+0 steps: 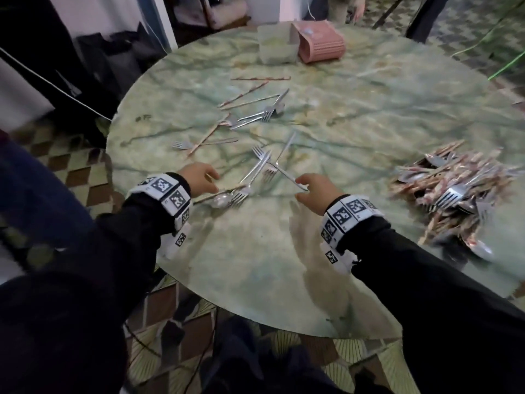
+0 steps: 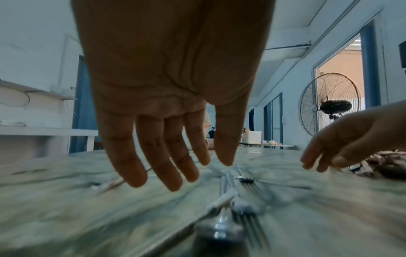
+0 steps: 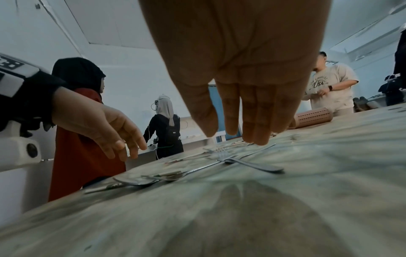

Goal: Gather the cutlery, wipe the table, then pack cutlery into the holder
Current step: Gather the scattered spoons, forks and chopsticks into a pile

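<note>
The left hand [image 1: 200, 177] hovers just above a spoon [image 1: 221, 201] and crossed forks [image 1: 255, 172] on the green marble table [image 1: 355, 118], fingers [image 2: 153, 167] spread, nearly straight, holding nothing. The right hand [image 1: 318, 187] hangs beside it over one fork's handle, fingers [image 3: 255, 121] loosely extended, empty. A cutlery pile [image 1: 451, 191] lies far right; the pink holder [image 1: 321, 42] lies tipped at the far edge.

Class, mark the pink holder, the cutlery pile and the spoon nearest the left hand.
pink holder [image 1: 324, 44], head view, on its ribbed side.
cutlery pile [image 1: 451, 191], head view, on the heap's middle.
spoon [image 1: 221, 201], head view, on its bowl.
</note>
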